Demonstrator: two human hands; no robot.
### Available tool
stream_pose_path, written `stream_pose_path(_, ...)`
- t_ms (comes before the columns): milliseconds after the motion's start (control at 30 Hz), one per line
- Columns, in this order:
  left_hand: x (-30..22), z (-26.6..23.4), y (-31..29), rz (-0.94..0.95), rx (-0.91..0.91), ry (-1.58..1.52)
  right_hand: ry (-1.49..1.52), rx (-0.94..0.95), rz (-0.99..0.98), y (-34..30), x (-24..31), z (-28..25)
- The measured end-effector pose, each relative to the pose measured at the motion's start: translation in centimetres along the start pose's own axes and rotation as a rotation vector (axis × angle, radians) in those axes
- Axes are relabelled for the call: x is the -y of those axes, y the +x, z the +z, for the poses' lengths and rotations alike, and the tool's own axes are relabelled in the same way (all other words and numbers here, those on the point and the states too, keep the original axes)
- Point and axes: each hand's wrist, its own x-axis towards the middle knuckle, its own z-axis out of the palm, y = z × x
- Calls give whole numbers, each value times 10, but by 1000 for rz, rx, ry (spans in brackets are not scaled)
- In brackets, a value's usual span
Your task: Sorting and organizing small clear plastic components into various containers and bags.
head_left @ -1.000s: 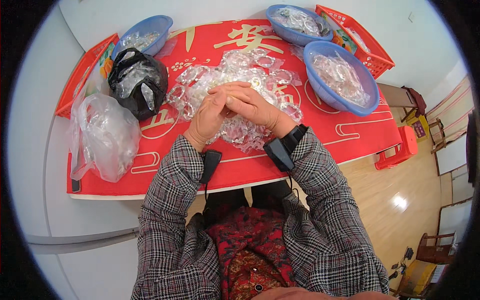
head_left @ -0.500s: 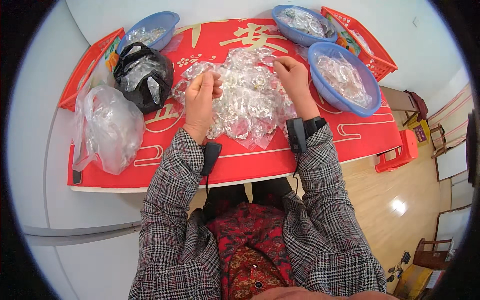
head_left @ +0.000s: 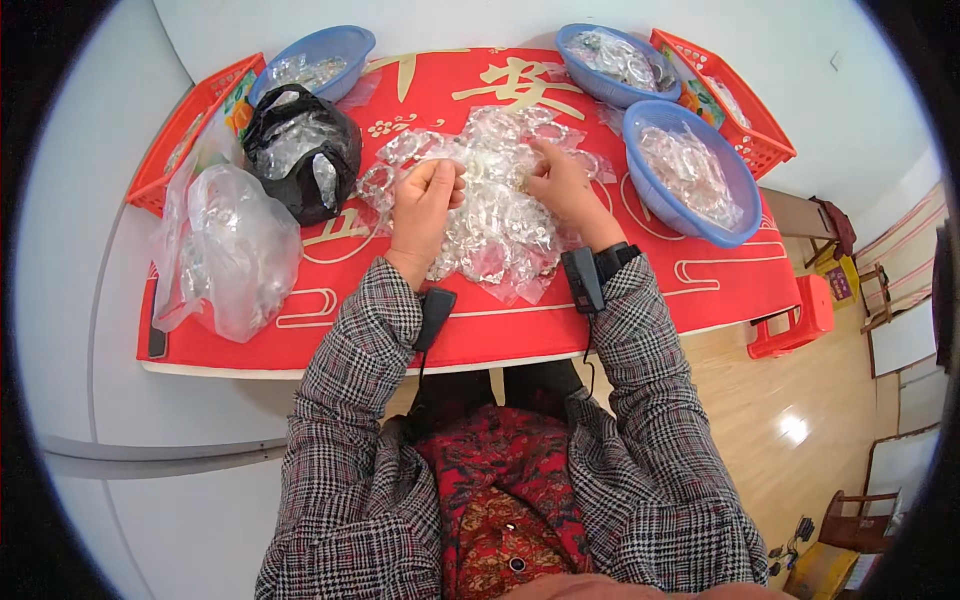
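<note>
A heap of small clear plastic bags (head_left: 492, 235), with shiny silvery ring-shaped pieces in them, covers the middle of the red table. At its left side my left hand (head_left: 424, 208) is closed, thumb against curled fingers, with the edge of a clear plastic bag at the fingertips. Across from it, my right hand (head_left: 572, 195) reaches over the heap's right side. Its fingers are bent toward the thumb; anything between them is lost among the glinting plastic.
Blue baskets (head_left: 740, 228) of bagged pieces stand at right and back. Red baskets (head_left: 765, 150) flank the table's far corners. At left sit a black plastic bag (head_left: 345, 150) and a translucent white bag (head_left: 235, 250), both filled. A red stool (head_left: 805, 318) is on the floor at right.
My right hand has come down and left, closer to the middle of the heap. My left hand has shifted slightly right and nearer the front. The view has tilted a little.
</note>
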Motion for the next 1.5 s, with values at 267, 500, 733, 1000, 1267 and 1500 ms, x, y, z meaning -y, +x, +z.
stream_pose_path(267,1,-1,1,7,-41,-13,39,-296,-111,4,-1,4)
stream_pose_path(500,1,-4,3,5,-48,-22,-131,-102,-300,-10,31,-11)
stream_pose_path(733,1,-3,3,-8,-53,10,-243,394,-78,-14,30,-32)
stream_pose_path(1000,10,-8,8,5,-39,71,26,-87,-102,-1,3,-24)
stream_pose_path(1267,21,-18,13,401,-50,777,-4,-352,-25,6,-16,-18)
stream_pose_path(1500,23,-21,12,379,8,1017,36,109,-174,-13,35,-30)
